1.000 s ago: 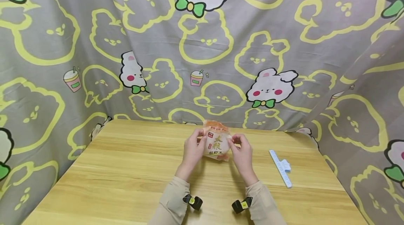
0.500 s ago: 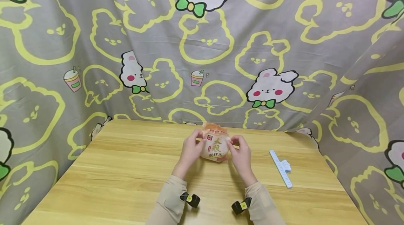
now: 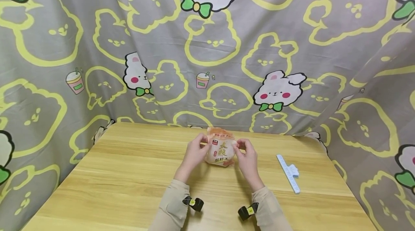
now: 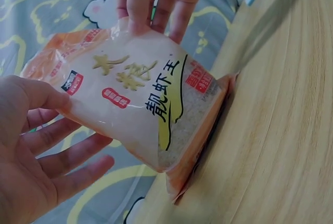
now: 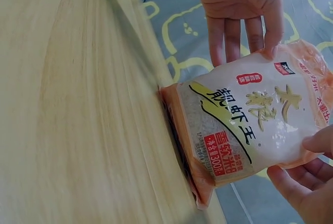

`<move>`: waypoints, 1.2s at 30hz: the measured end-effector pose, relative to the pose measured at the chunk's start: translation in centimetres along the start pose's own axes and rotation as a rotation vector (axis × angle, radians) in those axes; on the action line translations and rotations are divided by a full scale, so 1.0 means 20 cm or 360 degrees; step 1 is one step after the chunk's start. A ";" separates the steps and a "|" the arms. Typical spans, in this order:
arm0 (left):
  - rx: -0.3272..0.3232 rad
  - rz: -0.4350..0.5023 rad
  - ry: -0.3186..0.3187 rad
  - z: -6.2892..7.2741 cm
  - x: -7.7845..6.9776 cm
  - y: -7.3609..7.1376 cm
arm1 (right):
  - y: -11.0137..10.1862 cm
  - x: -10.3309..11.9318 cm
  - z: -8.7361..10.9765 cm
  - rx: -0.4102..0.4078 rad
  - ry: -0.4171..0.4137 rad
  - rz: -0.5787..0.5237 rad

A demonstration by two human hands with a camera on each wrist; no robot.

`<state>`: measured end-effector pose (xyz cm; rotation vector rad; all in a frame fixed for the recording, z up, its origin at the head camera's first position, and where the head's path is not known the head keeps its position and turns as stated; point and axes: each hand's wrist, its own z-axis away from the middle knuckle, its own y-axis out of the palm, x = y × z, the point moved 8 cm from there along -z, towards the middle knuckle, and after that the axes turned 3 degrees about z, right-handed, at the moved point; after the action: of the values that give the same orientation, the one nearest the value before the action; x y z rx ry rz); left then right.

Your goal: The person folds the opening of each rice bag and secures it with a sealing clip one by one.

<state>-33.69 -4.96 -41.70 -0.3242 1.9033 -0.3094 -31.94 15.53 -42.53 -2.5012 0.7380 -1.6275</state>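
on wooden table [image 3: 129, 173], rice bag [image 3: 222, 149] apparently standing, sides pinched by left hand [image 3: 195, 151] and right hand [image 3: 247, 154]

This is a curtained-off booth: cartoon-print fabric [image 3: 220, 56] hangs round three sides of a wood-grain table [image 3: 129, 184].

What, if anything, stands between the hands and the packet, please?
Nothing visible does: the left hand and right hand hold the packet by opposite sides. The light-blue clip lies apart on the table, to the right.
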 end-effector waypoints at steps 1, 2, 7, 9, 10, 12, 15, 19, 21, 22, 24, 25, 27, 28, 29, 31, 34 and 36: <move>0.0006 0.0003 0.0001 0.00 0.00 0.00 | 0.00 0.00 0.00 0.0008 0.0010 0.0000; 0.0010 0.0007 0.0002 0.00 -0.01 -0.01 | 0.00 0.00 -0.01 0.0014 0.0017 -0.0003; 0.0015 -0.0007 0.0009 -0.01 -0.01 -0.01 | 0.00 0.00 -0.01 0.0045 0.0048 -0.0036; 0.0020 -0.0014 0.0011 -0.01 -0.01 -0.01 | 0.00 0.00 -0.01 0.0047 0.0049 -0.0037; 0.0025 -0.0016 0.0012 -0.01 -0.01 -0.01 | 0.00 0.00 -0.01 0.0048 0.0048 -0.0032; 0.0032 -0.0018 0.0008 -0.01 -0.01 -0.01 | 0.00 0.00 -0.02 0.0041 0.0035 -0.0022; 0.0041 -0.0019 0.0001 -0.01 -0.01 -0.01 | -0.01 0.00 -0.02 0.0034 0.0022 -0.0009; 0.0057 -0.0019 -0.0008 0.00 -0.01 -0.01 | -0.01 0.00 -0.02 0.0052 0.0041 0.0006; 0.0064 -0.0016 -0.0013 0.00 0.00 -0.01 | 0.00 0.00 -0.02 0.0068 0.0054 0.0019; 0.0068 -0.0019 -0.0010 0.00 0.00 0.00 | 0.00 0.00 -0.02 0.0076 0.0061 0.0023; 0.0071 -0.0017 -0.0009 0.00 0.00 0.00 | 0.00 0.00 -0.02 0.0087 0.0072 0.0022; 0.0073 -0.0015 -0.0014 0.00 0.01 0.00 | -0.01 -0.01 -0.02 0.0089 0.0075 0.0019; 0.0074 -0.0010 -0.0015 0.00 0.01 0.00 | 0.00 -0.01 -0.02 0.0092 0.0077 0.0018; 0.0080 -0.0007 -0.0017 0.00 0.00 0.00 | -0.01 -0.02 -0.02 0.0092 0.0081 0.0015; 0.0080 0.0001 -0.0024 0.00 0.00 0.00 | -0.01 -0.02 -0.02 0.0093 0.0083 0.0011; 0.0086 0.0013 -0.0039 -0.01 0.01 0.00 | -0.01 -0.02 -0.02 0.0095 0.0090 0.0006; 0.0092 0.0029 -0.0046 -0.01 0.00 0.00 | -0.01 -0.02 -0.02 0.0098 0.0104 -0.0003; 0.0091 0.0041 -0.0056 -0.01 0.00 -0.01 | 0.00 -0.03 -0.02 0.0102 0.0112 -0.0003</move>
<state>-33.87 -5.10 -41.51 -0.2653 1.8590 -0.3379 -32.46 15.91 -42.80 -2.4130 0.6792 -1.7189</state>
